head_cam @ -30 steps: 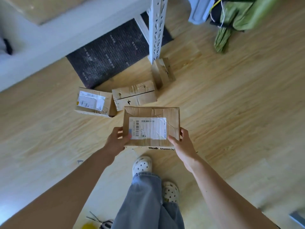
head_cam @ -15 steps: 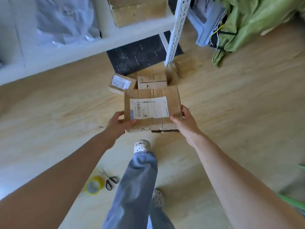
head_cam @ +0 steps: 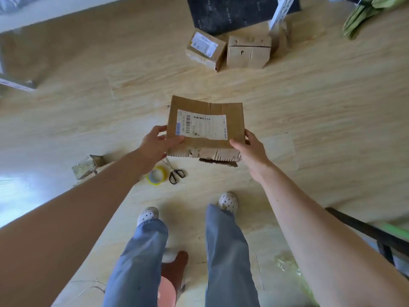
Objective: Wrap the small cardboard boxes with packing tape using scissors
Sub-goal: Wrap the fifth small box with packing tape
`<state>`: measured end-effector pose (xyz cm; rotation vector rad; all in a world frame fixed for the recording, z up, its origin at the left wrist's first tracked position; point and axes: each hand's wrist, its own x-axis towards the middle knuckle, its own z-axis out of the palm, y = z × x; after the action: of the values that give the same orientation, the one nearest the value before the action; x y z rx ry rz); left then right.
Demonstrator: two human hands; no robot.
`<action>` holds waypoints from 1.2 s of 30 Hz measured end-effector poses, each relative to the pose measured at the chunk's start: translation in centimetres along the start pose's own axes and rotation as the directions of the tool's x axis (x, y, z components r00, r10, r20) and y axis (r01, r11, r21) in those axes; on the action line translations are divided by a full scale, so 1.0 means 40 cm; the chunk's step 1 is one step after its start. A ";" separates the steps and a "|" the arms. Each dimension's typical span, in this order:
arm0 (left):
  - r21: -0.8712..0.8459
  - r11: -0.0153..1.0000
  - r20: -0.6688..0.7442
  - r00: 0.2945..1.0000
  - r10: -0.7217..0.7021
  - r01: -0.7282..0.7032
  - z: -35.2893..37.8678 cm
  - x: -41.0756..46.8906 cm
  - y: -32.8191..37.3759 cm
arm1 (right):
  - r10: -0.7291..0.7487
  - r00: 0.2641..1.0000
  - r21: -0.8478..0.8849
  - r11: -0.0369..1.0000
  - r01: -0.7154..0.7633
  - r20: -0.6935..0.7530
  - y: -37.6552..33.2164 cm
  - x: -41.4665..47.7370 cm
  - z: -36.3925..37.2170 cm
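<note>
**Item: cardboard box** [head_cam: 205,127]. You are holding it above the floor [head_cam: 309,103], label face up, out in front of your feet. Its near edge is looking ragged, with torn corrugation showing and a dark loose strip hanging beneath.

**Left hand** [head_cam: 155,142]. It is gripping the box's left side, with the thumb lying on the top face by the label corner and the fingers curling underneath.

**Right hand** [head_cam: 250,149]. It is pinching the near right corner with the thumb on top. The fingers below are hiding from view.

**Tape roll** [head_cam: 156,175] and **scissors** [head_cam: 176,172]. They are lying on the floor just beside each other, under your left wrist. Neither is being touched.

**Other boxes.** Two [head_cam: 205,49] [head_cam: 249,52] are waiting well apart from you, near the black mat [head_cam: 232,12]. A third seems to be leaning behind them.

**Step in hand, as judged:** you are bringing this box to the tools, and no taping is showing on it yet.
- Be lowering it flat onto bare floor near the roll, not on top of the scissors.
- Be turning the torn edge toward yourself, since that seam is likely needing tape first.
- Be supporting the underside with both hands until it is resting down; the cardboard is looking soft and bowed, and may be sagging under a one-handed hold.
- Once it is sitting steady, be freeing the left hand for the roll.
</note>
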<state>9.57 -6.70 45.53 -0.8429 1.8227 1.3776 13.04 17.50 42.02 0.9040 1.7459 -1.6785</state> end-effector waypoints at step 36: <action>-0.035 0.949 0.158 0.936 0.314 -0.312 -0.130 0.770 -0.691 | -0.143 0.955 -0.180 0.979 0.098 -0.261 0.699 0.573 0.391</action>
<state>14.65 -20.71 6.59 -0.4400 1.8796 1.6021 19.59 3.92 5.62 1.0078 2.1294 -1.5106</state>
